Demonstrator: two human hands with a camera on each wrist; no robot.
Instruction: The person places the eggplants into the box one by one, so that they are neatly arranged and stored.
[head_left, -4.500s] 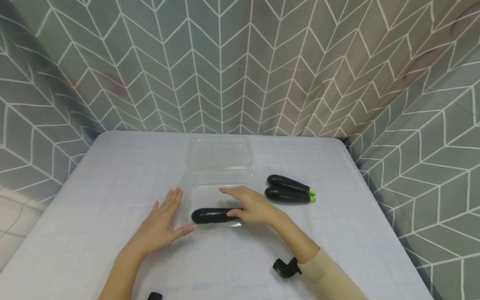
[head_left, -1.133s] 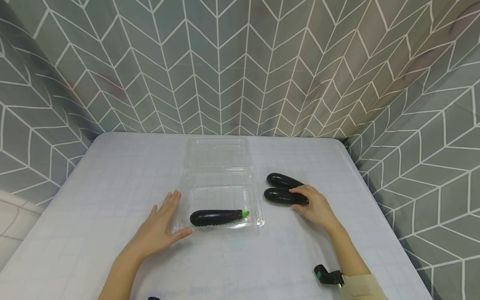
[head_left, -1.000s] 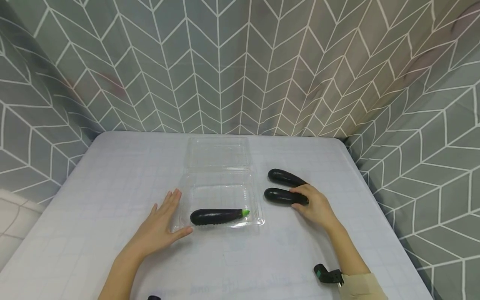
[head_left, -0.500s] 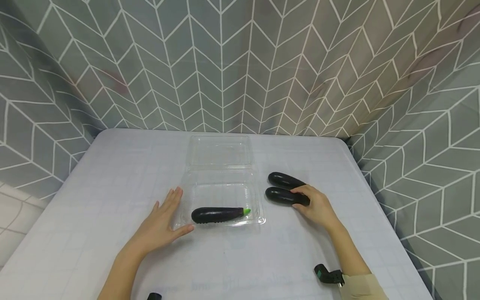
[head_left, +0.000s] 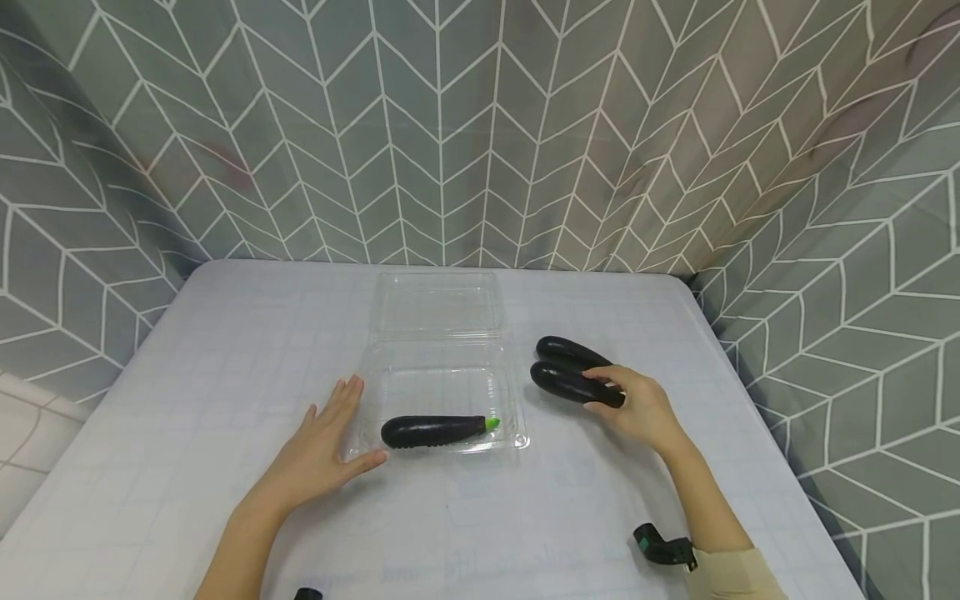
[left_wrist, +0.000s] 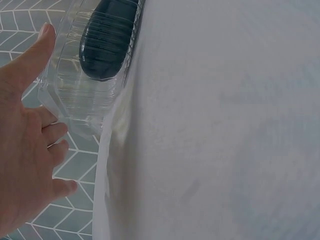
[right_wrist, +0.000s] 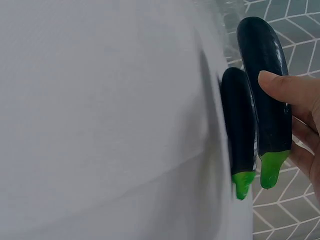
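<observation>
My right hand (head_left: 641,410) pinches a dark eggplant (head_left: 558,380) near its stem end; in the right wrist view the thumb lies across this held eggplant (right_wrist: 267,110), green cap downward. It appears raised off the table. Just behind it a second eggplant (head_left: 564,348) lies on the table. A third eggplant (head_left: 431,432) lies along the front of a clear plastic clamshell container (head_left: 442,387), whose lid is folded back. Beside the container's left edge is my left hand (head_left: 318,454), fingers spread, holding nothing; whether it touches the rim I cannot tell.
A white-covered table (head_left: 247,350) bears everything. Behind and to the sides hangs a grey curtain (head_left: 465,133) with white chevron lines. A black wrist device (head_left: 663,548) sits at the right sleeve (head_left: 735,575).
My right hand has left the eggplant in the container, moved right and taken hold of the nearer of the two others, now tilted and raised. My left hand has stayed in place.
</observation>
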